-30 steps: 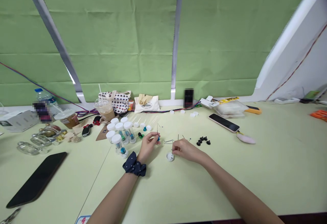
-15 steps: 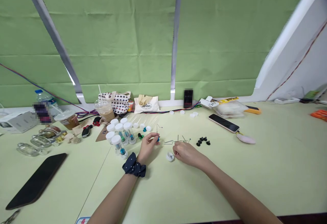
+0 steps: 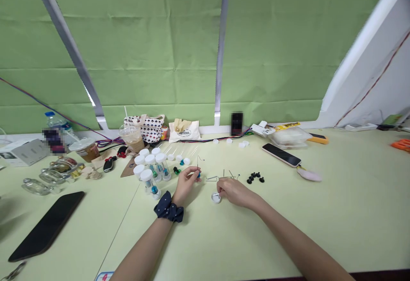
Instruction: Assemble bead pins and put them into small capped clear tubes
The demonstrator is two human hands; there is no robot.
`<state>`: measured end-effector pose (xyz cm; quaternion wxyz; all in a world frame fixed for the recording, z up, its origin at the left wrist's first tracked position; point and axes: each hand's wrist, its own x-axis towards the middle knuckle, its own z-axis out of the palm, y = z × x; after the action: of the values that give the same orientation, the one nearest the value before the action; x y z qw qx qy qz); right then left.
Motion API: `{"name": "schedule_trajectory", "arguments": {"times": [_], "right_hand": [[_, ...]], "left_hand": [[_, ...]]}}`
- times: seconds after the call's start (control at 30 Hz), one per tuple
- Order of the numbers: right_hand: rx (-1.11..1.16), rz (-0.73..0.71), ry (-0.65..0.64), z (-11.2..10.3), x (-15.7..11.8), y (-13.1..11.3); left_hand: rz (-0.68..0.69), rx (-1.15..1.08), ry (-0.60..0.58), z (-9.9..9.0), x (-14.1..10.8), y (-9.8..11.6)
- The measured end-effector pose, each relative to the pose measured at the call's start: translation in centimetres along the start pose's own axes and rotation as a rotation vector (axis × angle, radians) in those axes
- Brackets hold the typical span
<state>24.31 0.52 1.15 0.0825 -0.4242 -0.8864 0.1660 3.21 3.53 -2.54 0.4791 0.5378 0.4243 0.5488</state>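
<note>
My left hand (image 3: 188,180) is closed in a pinch on a small blue piece (image 3: 199,174) with a thin bent metal wire (image 3: 197,162) standing up from it. Beside a shallow white cap (image 3: 215,198) lying hollow side up, my right hand (image 3: 232,190) is closed. Its fingertips reach the cap's rim; whatever they hold is too small to name. Bent metal rods (image 3: 211,179) lie on the table just beyond the right hand. To the left of my left hand are small green pieces (image 3: 177,170) and several white-capped clear tubes (image 3: 150,182) with blue or green pieces inside.
Several black knobs (image 3: 255,177) lie right of my right hand. Farther right is a phone (image 3: 282,154) with a pale strap. A dark phone-like slab (image 3: 48,225) and glass vessels (image 3: 38,185) are at left. An iced drink cup (image 3: 132,138) stands behind the tubes.
The white cap has shifted slightly right and now lies flatter, its hollow side showing. My left hand keeps its pinch almost unmoved. A shadow appears at the far left edge.
</note>
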Motion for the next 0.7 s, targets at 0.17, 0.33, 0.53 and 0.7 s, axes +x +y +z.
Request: {"name": "schedule_trajectory", "arguments": {"times": [0.17,0.33,0.53,0.7], "right_hand": [[0.005,-0.004,-0.002,-0.5,-0.2,0.3],[-0.098,-0.009,-0.002,-0.9,-0.6,-0.3],[-0.208,0.012,-0.025,-1.0,-0.9,-1.1],[-0.247,0.022,-0.056,-0.8,-0.7,-1.2]], "left_hand": [[0.015,0.012,-0.003,0.0,-0.1,-0.1],[0.009,0.023,-0.003,-0.1,-0.1,-0.1],[0.003,0.015,0.005,0.0,-0.1,-0.1],[-0.016,0.004,0.01,0.1,-0.2,0.2]]}}
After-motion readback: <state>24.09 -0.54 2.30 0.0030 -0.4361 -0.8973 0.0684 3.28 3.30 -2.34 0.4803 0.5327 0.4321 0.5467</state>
